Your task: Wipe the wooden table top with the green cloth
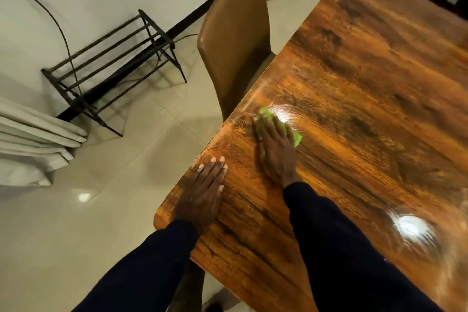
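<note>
Green cloth [265,113] under right hand [276,151]

Glossy dark-grained wooden table top [354,109] throwing glare; soft bright green cloth [296,137] crumpled on it; smooth tan chair back [233,33], possibly leatherette; shiny pale floor tiles [101,210].

Two hands, mine: left hand [202,192], right hand [276,152]. One cloth [298,138]. One table [367,78]. One chair [235,40] at 12. One rack [114,58] at 10. One curtain [33,139] at 9.
</note>
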